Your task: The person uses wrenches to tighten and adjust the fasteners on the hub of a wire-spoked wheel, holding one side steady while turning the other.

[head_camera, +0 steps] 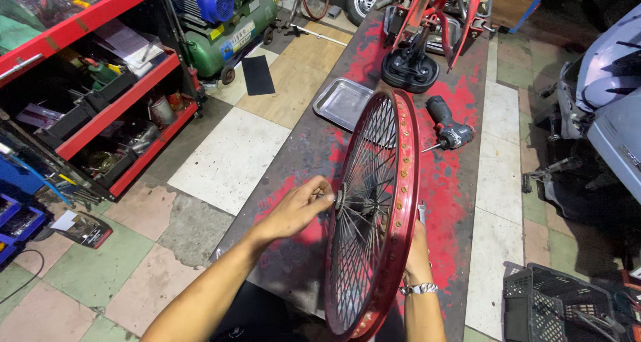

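Red spoked wheel point(374, 215) upright on bench point(461, 202), near side of drill point(449, 125). Left hand point(297, 208) pinches at hub; right hand point(417, 255) behind rim, grip unclear. Likely spoke adjusting; next needs steady rim hold.

The round metal wheel rim point(400, 202) is red with a row of small brass-coloured dots, and its thin wire spokes point(364, 182) are black; the flat steel table point(461, 182) under it is dark grey with patchy, worn red paint. Toward the table's far edge lie a shallow rectangular tray point(342, 103) in plain silver and a black and grey cordless drill point(449, 125), behind them a red tubular stand on a black round base point(409, 68). The floor point(227, 158) is chequered in pale green, pink, white and tan tiles.
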